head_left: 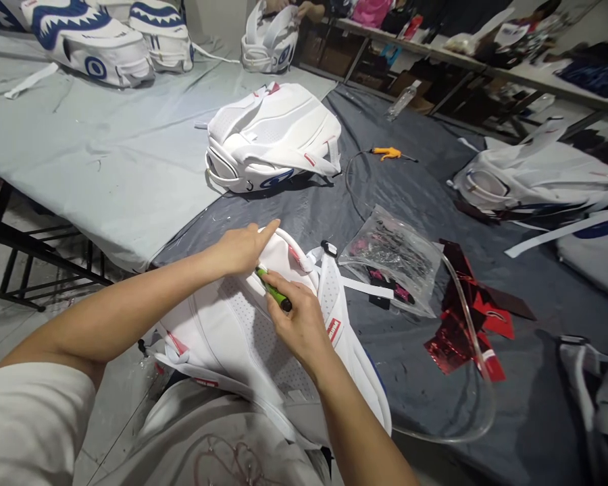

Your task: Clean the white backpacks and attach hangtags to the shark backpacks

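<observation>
A white backpack [223, 324] lies against my front at the table's edge, its dotted mesh back panel facing up. My left hand [240, 250] grips its upper part, the index finger stretched along the rounded edge and the other fingers partly hidden. My right hand [296, 314] is closed around a slim green tool with a black end [275, 290], whose tip meets the white fabric just below my left hand. What kind of tool it is cannot be made out. A white shoulder strap with a red label [334, 330] runs beside my right hand.
Another white backpack [273, 138] rests ahead, and more stand at the far left and right. On the dark cover lie a clear plastic bag [392, 253], red shiny scraps [461, 331], an orange air gun [386, 153] and its clear hose [479, 351]. Another person's hands [309, 11] show far back.
</observation>
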The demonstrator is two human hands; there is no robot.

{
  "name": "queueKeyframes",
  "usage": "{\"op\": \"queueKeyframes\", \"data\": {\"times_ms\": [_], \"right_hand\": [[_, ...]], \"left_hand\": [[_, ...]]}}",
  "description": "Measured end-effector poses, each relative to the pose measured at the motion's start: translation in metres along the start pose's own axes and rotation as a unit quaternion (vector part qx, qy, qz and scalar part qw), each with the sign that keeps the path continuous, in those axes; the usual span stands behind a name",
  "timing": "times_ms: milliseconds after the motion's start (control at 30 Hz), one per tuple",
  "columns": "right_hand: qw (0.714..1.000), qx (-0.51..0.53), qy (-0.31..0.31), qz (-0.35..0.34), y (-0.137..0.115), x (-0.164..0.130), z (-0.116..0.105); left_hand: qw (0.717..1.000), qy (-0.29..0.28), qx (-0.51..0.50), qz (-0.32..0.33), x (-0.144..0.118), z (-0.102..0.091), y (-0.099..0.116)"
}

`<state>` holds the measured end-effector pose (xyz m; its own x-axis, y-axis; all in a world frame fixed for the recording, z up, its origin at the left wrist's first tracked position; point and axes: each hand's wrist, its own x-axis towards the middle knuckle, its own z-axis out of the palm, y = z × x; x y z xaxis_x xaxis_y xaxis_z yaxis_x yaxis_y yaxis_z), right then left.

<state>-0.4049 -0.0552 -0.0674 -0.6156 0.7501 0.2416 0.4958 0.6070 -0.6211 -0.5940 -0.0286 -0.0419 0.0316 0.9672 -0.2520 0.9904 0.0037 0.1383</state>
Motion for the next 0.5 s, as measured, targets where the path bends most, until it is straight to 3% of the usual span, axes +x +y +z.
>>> {"op": "queueKeyframes", "data": {"times_ms": [400, 500], "right_hand": [[0.999, -0.002, -0.033, 0.032, -0.009, 0.0, 0.001], [0.997, 0.0, -0.057, 0.059, -0.016, -0.001, -0.009]], "left_hand": [[1.0, 0.003, 0.008, -0.015, -0.007, -0.005, 0.004], [0.999, -0.006, 0.021, -0.034, -0.005, -0.007, 0.003]]}}
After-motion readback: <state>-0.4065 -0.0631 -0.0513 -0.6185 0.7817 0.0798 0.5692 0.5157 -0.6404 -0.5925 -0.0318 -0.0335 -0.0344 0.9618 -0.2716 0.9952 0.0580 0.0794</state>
